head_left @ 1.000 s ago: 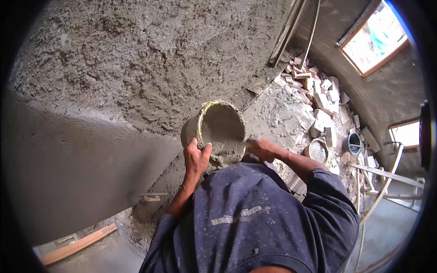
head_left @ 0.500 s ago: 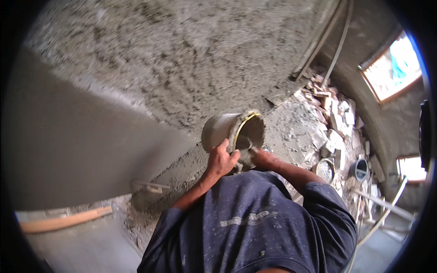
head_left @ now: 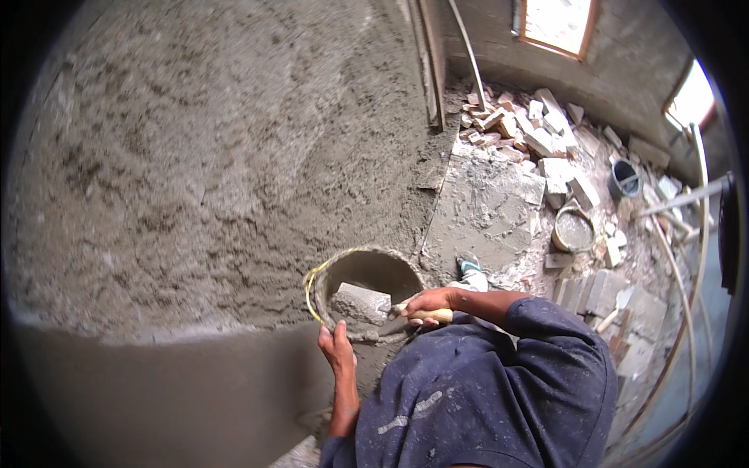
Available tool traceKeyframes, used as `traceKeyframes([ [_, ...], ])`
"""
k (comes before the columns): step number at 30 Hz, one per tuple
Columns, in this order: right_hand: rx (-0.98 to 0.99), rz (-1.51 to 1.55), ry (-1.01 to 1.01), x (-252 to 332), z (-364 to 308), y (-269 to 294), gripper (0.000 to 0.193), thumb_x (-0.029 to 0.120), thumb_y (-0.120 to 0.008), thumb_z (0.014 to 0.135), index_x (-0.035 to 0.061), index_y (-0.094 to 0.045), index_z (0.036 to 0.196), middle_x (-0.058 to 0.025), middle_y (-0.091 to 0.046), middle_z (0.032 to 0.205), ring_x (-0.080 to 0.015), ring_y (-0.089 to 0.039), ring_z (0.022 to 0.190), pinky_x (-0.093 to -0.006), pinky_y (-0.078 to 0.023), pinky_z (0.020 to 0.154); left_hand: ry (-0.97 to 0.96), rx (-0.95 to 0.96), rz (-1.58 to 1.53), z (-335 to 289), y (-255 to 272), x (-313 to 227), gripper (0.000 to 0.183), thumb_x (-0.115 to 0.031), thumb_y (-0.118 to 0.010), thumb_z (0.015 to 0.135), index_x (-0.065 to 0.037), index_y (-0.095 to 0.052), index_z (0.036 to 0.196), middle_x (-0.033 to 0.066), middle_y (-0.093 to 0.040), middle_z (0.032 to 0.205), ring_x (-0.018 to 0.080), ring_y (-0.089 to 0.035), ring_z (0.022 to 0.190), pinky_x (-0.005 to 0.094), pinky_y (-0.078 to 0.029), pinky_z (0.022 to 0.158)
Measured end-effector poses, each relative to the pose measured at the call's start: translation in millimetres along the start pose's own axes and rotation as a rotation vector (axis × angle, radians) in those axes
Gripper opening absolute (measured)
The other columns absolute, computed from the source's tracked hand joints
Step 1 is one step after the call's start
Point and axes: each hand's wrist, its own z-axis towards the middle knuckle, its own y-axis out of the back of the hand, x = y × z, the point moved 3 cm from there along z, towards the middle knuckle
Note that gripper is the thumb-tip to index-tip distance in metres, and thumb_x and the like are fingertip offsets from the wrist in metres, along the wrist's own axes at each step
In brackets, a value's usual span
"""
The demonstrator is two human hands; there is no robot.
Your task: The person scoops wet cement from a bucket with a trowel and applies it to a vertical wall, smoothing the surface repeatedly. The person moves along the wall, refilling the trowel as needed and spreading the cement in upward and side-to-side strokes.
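A mortar-crusted bucket (head_left: 367, 251) with a yellow edge strip is in front of my body, its mouth facing me. My left hand (head_left: 337, 349) grips its near left rim, thumb up along the edge. In my right hand (head_left: 431, 303) is a trowel (head_left: 363, 304), fingers wrapped round its pale wooden handle. The blade lies across the bucket's mouth and looks coated with grey mortar. How much mortar is inside the bucket cannot be told. Beyond it spreads a wall surface (head_left: 234, 179) of rough, wet mortar, with a smooth grey band (head_left: 172, 382) at lower left.
Broken bricks (head_left: 538, 129) are heaped at the far right. Nearer lie a round tub of grey mix (head_left: 573, 230), a dark bucket (head_left: 625, 179), stacked blocks (head_left: 605, 292) and another trowel (head_left: 608, 320). Poles (head_left: 690, 304) lean at the right. A sandalled foot (head_left: 470, 273) shows beside the bucket.
My view has swung, shifting the rubble leftward. The bucket's mouth now faces me more, and the trowel blade has come into plain view across it. Both hands keep their holds.
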Motion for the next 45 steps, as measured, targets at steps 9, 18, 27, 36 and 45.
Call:
traceKeyframes([
  [9,-0.652,-0.03,0.815,73,-121,23,0.022,0.016,-0.053,0.084,0.0066,-0.051,0.104,-0.003,-0.054,0.067,-0.0095,-0.051,0.045,-0.0239,-0.043,0.036,0.519,-0.204,-0.261,4,13,66,0.046,-0.019,-0.061,0.069,-0.001,-0.052,0.11,0.0129,-0.052,0.108,0.0288,-0.053,0.09,0.044,-0.048,0.061],
  [18,-1.807,0.122,1.72,227,-222,61,0.052,0.027,-0.062,0.081,-0.0005,-0.041,0.12,-0.0072,-0.056,0.07,-0.0161,-0.057,0.053,-0.0322,-0.049,0.048,0.431,-0.158,0.026,-33,38,69,0.05,-0.022,-0.062,0.069,0.001,-0.051,0.112,0.015,-0.052,0.111,0.0322,-0.054,0.093,0.0473,-0.048,0.063],
  [27,-1.599,-0.595,1.085,302,9,110,0.042,0.026,-0.056,0.083,0.0017,-0.045,0.116,-0.0192,-0.06,0.091,-0.0318,-0.059,0.077,-0.0416,-0.048,0.069,0.51,-0.423,-0.059,-40,27,40,0.042,-0.021,-0.062,0.069,0.005,-0.055,0.101,0.0162,-0.056,0.103,0.0285,-0.057,0.086,0.0416,-0.046,0.071],
  [36,-0.75,-1.126,0.395,42,-24,-27,0.041,0.023,-0.057,0.08,0.0027,-0.047,0.115,-0.0228,-0.06,0.085,-0.0397,-0.06,0.075,-0.0433,-0.047,0.066,0.3,-0.284,-0.179,-34,5,42,0.039,-0.017,-0.06,0.07,0.008,-0.058,0.101,0.0176,-0.059,0.098,0.0264,-0.057,0.085,0.0386,-0.047,0.076],
  [45,-0.76,-1.52,-0.07,24,32,31,0.027,0.013,-0.051,0.073,0.0028,-0.06,0.096,-0.0168,-0.064,0.076,-0.0348,-0.064,0.073,-0.0444,-0.052,0.061,0.037,0.057,-0.044,0,-38,-8,0.033,-0.011,-0.062,0.071,0.008,-0.057,0.097,0.0171,-0.06,0.094,0.0285,-0.056,0.081,0.0368,-0.044,0.076],
])
